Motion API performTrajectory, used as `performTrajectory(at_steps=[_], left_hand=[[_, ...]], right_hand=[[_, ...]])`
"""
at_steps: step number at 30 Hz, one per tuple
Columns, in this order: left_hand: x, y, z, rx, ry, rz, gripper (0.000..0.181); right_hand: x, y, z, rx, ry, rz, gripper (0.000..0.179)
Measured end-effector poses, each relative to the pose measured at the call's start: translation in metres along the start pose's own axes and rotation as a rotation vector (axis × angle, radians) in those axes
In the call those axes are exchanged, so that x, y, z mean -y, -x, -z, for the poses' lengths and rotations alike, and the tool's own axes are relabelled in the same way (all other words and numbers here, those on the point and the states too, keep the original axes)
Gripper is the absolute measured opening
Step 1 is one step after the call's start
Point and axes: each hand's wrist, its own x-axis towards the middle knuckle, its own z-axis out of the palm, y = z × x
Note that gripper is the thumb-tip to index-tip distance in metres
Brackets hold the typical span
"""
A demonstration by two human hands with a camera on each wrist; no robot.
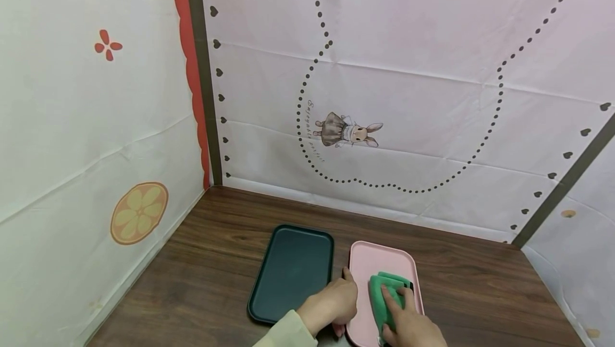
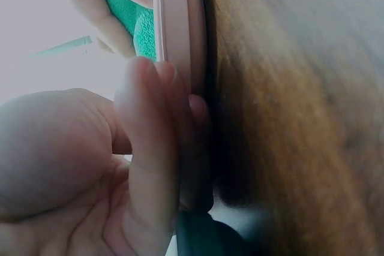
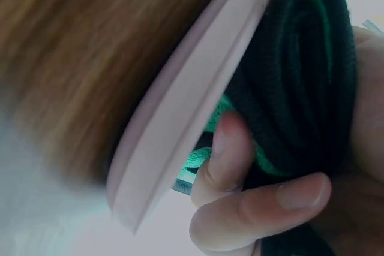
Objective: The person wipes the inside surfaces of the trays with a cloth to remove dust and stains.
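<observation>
A folded green towel [image 1: 379,304] with a dark edge lies on the pink tray [image 1: 362,261]. My right hand [image 1: 415,328] grips the towel from above, its fingers spread over the cloth. The right wrist view shows the towel's dark folded end [image 3: 300,70] against the palm, with bent fingertips [image 3: 300,193] beside the tray's rim. My left hand [image 1: 336,301] rests along the pink tray's left edge. In the left wrist view its fairly straight fingers [image 2: 147,142] touch the tray's side wall [image 2: 177,22].
A dark green tray [image 1: 293,272] lies left of the pink one, with a narrow gap between them. Both stand on a brown wooden table [image 1: 216,251]. Printed cloth walls [image 1: 408,96] enclose the table at the back and sides.
</observation>
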Motion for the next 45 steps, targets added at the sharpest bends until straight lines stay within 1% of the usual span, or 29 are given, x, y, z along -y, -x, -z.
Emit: performTrajectory(at_steps=[6, 13, 22, 31, 40, 45], left_hand=[[0.000, 0.001, 0.000, -0.005, 0.005, 0.007, 0.074], [0.000, 0.000, -0.002, -0.017, -0.013, 0.001, 0.076], [0.001, 0.001, -0.002, -0.024, -0.015, -0.004, 0.077], [0.000, 0.001, -0.001, -0.016, 0.006, -0.001, 0.073], [0.001, 0.002, -0.002, -0.035, -0.005, -0.028, 0.072], [0.000, 0.000, 0.000, -0.019, 0.009, -0.008, 0.072]], right_hand=[[-0.007, 0.001, 0.001, 0.018, -0.005, -0.014, 0.081], [-0.015, 0.002, 0.002, 0.019, -0.015, -0.014, 0.080], [-0.021, 0.004, 0.002, 0.016, -0.033, -0.013, 0.079], [-0.023, 0.004, 0.004, 0.022, -0.037, -0.016, 0.079], [-0.024, 0.002, 0.007, 0.034, -0.039, -0.004, 0.076], [-0.022, 0.002, 0.010, 0.033, -0.036, -0.003, 0.076]])
